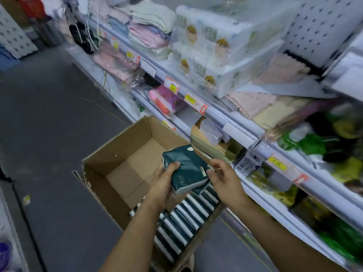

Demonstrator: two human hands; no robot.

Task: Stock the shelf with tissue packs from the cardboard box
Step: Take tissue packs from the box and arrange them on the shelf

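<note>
An open cardboard box (117, 152) stands on the floor beside the shelf (245, 134). Its far half is bare; a row of several dark green tissue packs (182, 220) stands on edge in its near right part. Above the box, my left hand (163, 183) grips a small stack of dark green tissue packs (186, 169) from the left, thumb on top. My right hand (224, 175) holds the stack's right end with curled fingers.
The shelf runs along the right with folded towels (149, 32), large white tissue bundles (212, 52), price tags and green and yellow goods lower right. A small open carton (210, 142) sits on a lower shelf. Grey floor lies to the left.
</note>
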